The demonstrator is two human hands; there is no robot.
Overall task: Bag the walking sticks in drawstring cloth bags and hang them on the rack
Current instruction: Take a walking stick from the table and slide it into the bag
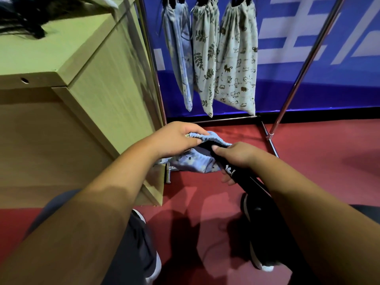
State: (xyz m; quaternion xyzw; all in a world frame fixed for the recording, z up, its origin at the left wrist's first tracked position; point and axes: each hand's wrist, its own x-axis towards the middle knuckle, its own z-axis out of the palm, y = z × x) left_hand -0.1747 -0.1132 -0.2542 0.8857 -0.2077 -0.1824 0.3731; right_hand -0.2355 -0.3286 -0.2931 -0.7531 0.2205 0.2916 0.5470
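Note:
A blue flowered drawstring bag (194,162) hangs low in front of me, its gathered mouth pinched by my left hand (174,139). My right hand (236,156) grips a black walking stick (230,171) with white lettering, and the stick's far end sits inside the bag's mouth. The stick's near part runs back under my right forearm. Three filled bags hang from the metal rack (304,64) ahead: a blue one (180,58), a leaf-print one (205,56) and a cat-print one (238,60).
A light wooden cabinet (98,89) stands close on the left, with dark items (26,23) lying on its top. The rack's base bars (269,138) lie on the red floor. A blue wall banner is behind. My shoes are below my arms.

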